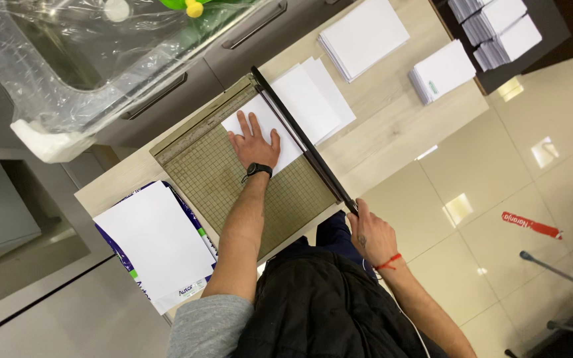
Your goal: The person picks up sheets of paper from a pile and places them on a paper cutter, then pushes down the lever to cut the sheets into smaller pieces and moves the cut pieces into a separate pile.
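Note:
My left hand (253, 142), with a black watch on the wrist, lies flat with fingers spread on a white sheet of paper (266, 119) on the gridded bed of a guillotine paper cutter (213, 172). My right hand (369, 232), a red string around its wrist, is closed on the handle end of the cutter's black blade arm (300, 136). The arm lies lowered along the bed's right edge. Cut white sheets (316, 99) lie just beyond the blade on the wooden table (392, 126).
An opened ream of white paper (157, 242) in a blue wrapper sits at the table's left end. More white stacks (363, 33) (442, 69) lie at the far side, with several piles on a dark surface (499, 26). Plastic-covered grey drawers (101, 59) stand beyond the table; a glossy tile floor (499, 199) is at right.

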